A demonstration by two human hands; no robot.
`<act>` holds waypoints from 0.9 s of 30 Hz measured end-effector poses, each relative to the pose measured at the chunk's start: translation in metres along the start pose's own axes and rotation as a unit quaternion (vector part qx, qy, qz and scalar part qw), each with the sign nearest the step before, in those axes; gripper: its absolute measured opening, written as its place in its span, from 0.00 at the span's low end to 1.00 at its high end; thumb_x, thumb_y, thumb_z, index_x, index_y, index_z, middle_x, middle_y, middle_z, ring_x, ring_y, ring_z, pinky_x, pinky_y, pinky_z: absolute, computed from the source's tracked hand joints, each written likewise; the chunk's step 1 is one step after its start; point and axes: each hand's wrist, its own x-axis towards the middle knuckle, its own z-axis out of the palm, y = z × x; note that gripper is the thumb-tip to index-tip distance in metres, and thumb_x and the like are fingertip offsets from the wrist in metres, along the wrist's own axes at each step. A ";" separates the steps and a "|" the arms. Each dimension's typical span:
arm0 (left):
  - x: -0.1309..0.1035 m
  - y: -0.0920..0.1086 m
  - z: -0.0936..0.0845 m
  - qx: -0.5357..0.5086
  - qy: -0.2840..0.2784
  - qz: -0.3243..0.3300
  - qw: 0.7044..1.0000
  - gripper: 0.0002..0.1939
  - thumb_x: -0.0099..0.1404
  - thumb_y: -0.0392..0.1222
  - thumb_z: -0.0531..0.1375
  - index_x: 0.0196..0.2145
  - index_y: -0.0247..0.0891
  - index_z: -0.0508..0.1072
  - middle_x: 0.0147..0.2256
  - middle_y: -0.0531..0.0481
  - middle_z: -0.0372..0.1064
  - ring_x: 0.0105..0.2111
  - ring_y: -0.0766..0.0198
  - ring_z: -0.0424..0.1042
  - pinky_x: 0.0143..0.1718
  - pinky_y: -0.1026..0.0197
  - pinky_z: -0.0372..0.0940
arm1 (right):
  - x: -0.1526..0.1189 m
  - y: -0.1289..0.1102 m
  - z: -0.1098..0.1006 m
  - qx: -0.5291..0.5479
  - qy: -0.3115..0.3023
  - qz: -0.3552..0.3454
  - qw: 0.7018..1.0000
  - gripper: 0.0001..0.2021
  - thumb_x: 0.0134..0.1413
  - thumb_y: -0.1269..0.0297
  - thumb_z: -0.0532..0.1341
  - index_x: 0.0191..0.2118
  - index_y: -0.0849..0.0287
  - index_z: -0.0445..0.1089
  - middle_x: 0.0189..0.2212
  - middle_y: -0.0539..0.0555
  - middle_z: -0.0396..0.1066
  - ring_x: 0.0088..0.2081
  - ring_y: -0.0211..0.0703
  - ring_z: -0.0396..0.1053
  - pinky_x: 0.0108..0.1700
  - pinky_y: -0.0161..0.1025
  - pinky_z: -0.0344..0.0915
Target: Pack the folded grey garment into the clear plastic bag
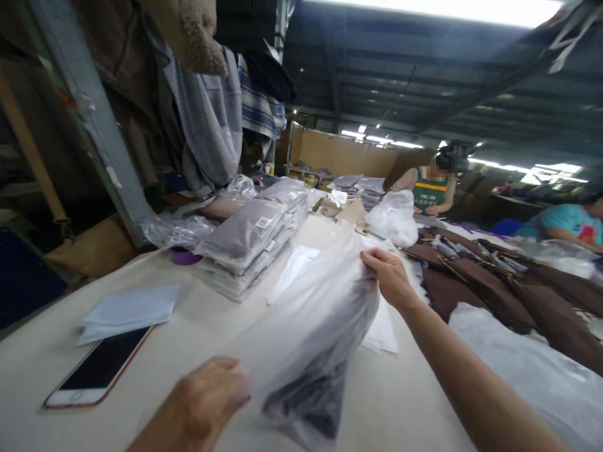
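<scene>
A translucent plastic bag (301,326) with a dark folded item (311,395) inside slants over the table in front of me. My right hand (389,276) pinches its far right edge between thumb and fingers. My left hand (207,398) is at the near left edge of the bag. Motion smears its fingers, so whether they grip the film is unclear. White sheets (384,329) lie partly under the bag. Beyond it to the left stands a stack of grey packed garments (249,232) in clear bags with barcode labels.
A phone (101,367) lies at the left, partly under pale sheets (132,307). Brown garments (494,289) and white plastic (527,364) cover the right side. A co-worker (431,188) stands across the table; another person (560,223) is far right. A metal post (94,119) rises at left.
</scene>
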 end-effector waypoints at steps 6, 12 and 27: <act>0.084 0.025 -0.077 0.192 0.148 0.089 0.966 0.13 0.59 0.50 0.56 0.25 0.41 0.71 0.37 0.50 0.69 0.42 0.59 0.66 0.50 0.57 0.58 | -0.062 0.008 -0.065 0.095 0.121 0.018 0.988 0.17 0.29 0.50 0.70 0.21 0.58 0.69 0.19 0.45 0.65 0.23 0.32 0.59 0.26 0.30 0.56; 0.133 0.033 -0.058 -0.164 0.150 -0.202 0.954 0.17 0.42 0.53 0.64 0.15 0.37 0.65 0.17 0.55 0.63 0.20 0.66 0.63 0.23 0.66 0.57 | -0.092 0.019 -0.083 0.151 0.169 0.027 0.974 0.20 0.22 0.50 0.72 0.20 0.58 0.69 0.18 0.46 0.66 0.20 0.32 0.61 0.21 0.30 0.57; 0.099 0.019 -0.028 -0.045 0.159 -0.139 0.976 0.36 0.44 0.48 0.66 0.50 0.39 0.62 0.22 0.58 0.70 0.22 0.64 0.70 0.24 0.66 0.64 | -0.180 0.063 -0.113 0.101 0.140 0.033 0.984 0.13 0.38 0.52 0.68 0.26 0.57 0.72 0.26 0.49 0.71 0.33 0.39 0.66 0.38 0.32 0.62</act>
